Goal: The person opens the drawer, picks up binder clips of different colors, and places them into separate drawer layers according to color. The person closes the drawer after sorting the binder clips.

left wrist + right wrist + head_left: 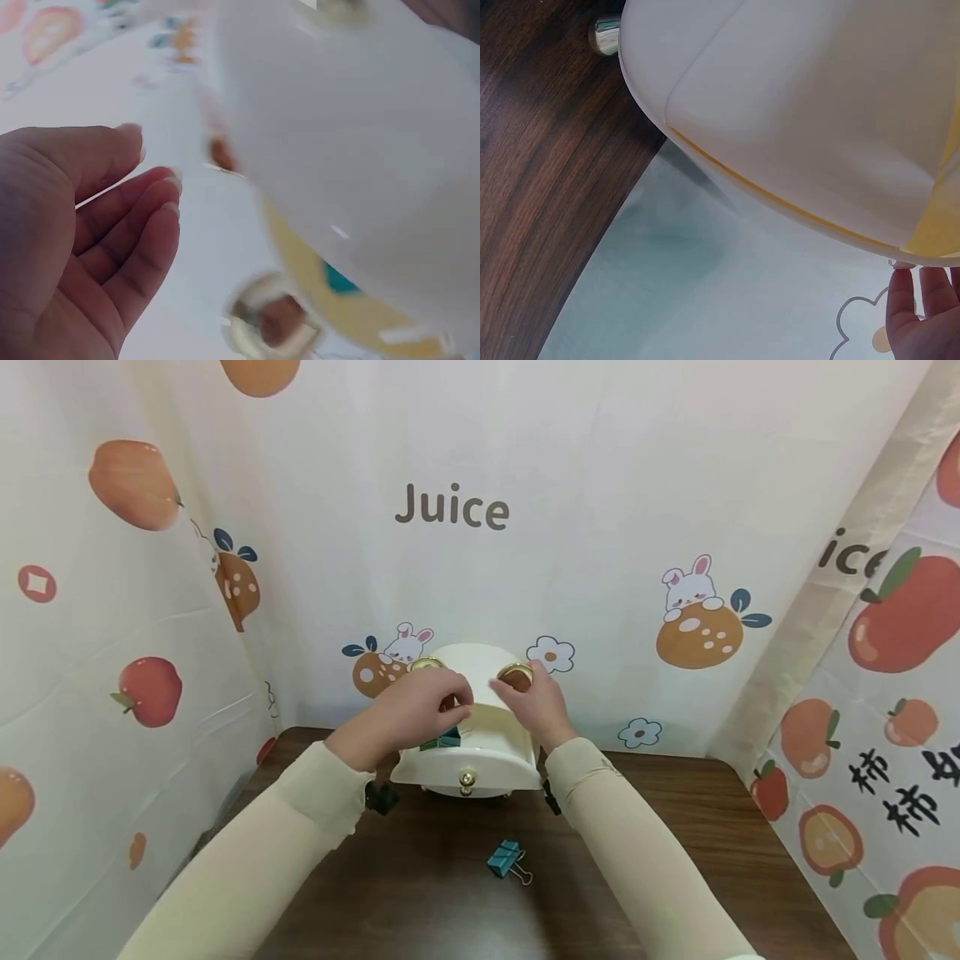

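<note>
A white rounded box (480, 660) with two gold-rimmed round parts on top stands against the back curtain. Its front part, like a drawer or flap, juts forward and carries a gold knob (467, 781). Partly hidden by my left hand, a teal binder clip (442, 740) lies inside. That left hand (427, 706) hovers over the box's left side; in the left wrist view its thumb and bent fingers stand apart around nothing. On the right side, my right hand (543, 706) is beside a gold rim (517, 670); its fingertips (902, 289) meet the box's edge in the right wrist view.
Another teal binder clip (505, 858) lies on the dark wooden table (420, 893), in front of the box. White curtains (600, 485) printed with fruit and rabbits surround the table at the back and both sides.
</note>
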Demonstrator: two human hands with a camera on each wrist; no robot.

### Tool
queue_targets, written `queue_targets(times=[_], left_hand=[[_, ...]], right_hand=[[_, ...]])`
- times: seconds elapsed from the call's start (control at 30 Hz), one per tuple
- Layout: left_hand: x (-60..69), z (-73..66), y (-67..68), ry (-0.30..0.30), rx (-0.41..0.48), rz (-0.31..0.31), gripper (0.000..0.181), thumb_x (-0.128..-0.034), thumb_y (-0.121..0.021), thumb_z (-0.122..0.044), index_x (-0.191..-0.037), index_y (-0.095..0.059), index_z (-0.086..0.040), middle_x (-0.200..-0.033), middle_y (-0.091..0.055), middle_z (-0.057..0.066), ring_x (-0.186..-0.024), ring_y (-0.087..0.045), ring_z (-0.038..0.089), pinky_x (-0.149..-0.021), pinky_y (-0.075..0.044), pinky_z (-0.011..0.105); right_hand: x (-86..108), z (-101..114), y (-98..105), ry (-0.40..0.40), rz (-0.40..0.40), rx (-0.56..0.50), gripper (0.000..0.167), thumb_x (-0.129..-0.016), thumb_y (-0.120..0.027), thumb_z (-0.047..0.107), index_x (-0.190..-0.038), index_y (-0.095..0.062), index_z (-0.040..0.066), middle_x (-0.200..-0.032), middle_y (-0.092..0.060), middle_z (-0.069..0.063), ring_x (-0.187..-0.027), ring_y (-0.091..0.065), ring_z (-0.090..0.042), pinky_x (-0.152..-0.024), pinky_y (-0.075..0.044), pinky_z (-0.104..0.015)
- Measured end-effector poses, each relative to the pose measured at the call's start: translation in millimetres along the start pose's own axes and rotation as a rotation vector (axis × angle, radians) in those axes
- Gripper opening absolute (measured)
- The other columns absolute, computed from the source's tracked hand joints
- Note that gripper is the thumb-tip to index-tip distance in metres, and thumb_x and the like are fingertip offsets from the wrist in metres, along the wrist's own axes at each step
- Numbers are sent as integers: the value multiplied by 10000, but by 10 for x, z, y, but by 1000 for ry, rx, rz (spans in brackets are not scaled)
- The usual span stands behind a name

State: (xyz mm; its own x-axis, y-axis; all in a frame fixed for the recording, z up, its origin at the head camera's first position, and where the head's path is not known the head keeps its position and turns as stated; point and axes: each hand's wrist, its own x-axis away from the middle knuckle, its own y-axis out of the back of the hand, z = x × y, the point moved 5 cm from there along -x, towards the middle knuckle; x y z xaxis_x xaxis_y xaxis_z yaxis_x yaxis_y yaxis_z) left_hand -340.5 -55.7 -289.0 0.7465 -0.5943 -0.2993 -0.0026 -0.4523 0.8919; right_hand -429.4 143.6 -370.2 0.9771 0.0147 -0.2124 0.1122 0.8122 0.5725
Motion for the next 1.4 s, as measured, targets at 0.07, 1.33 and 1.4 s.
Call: queue_targets(times=[0.07,1.33,1.4], left_hand=[[81,-102,60,-33,51,-87,60,-978,-731,-200,-1009,-724,-150,-881,-632,-65,-803,-562,132,-742,-516,315],[765,-225,-1733,-24,390,-186,249,-944,-759,-182,-1190,-721,-179,-1239,-689,-41,-1183,-622,126,-1010,-506,387],[748,-136,-1882,48,368,-81,329,-950,-755,-229,-1269,-694,-179,-1305,-656,-46,-1235,-593,144,-1043,-480,403]], right_hand=[[5,8,5,3,-3,-2,619,-881,-732,613,-1226,-501,153,-1031,-634,-67,-901,-598,-255,-731,-504,-407],[19,8,2,-18,10,-19,729,-881,-740,601,-1372,-478,130,-1112,-633,-67,-980,-608,-262,-784,-523,-431],[22,6,4,-16,11,-23,732,-884,-738,599,-1378,-477,126,-1113,-632,-68,-984,-607,-264,-790,-521,-435]])
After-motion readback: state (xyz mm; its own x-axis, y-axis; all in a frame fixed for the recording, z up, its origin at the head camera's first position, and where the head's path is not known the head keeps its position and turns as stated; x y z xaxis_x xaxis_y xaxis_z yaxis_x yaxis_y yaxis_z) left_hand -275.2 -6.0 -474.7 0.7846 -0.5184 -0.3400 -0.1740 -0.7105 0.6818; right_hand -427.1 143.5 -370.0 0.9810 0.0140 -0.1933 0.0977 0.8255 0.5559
